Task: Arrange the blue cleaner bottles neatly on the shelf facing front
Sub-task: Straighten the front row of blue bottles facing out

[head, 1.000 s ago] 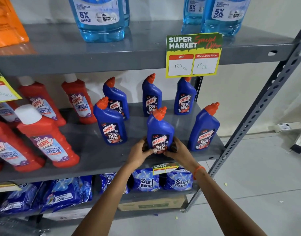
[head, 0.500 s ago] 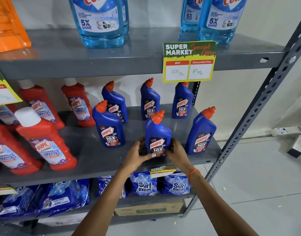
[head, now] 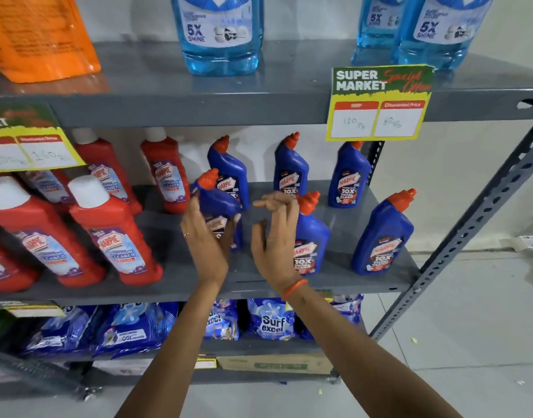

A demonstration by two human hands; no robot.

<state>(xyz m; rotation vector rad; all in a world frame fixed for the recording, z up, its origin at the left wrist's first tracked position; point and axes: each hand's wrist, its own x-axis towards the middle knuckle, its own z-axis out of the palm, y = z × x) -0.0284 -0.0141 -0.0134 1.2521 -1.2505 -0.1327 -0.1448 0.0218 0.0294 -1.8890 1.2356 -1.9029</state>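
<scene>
Six blue cleaner bottles with orange caps stand on the grey middle shelf. The back row holds three. In the front row, my left hand grips the left blue bottle, which leans to the left with its label partly covered by my thumb. My right hand is open with fingers apart, holding nothing, between that bottle and the middle front bottle. The right front bottle stands alone near the shelf's end, label forward.
Red bathroom cleaner bottles fill the shelf's left half. Light blue glass cleaner bottles and an orange pack sit on the top shelf, where a price tag hangs. Detergent packs lie below. A slanted metal post borders the right.
Both hands let go of the middle front bottle. My left hand moved left and took hold of the front-left bottle, tilting it; my right hand rose, open. The view moved closer.
</scene>
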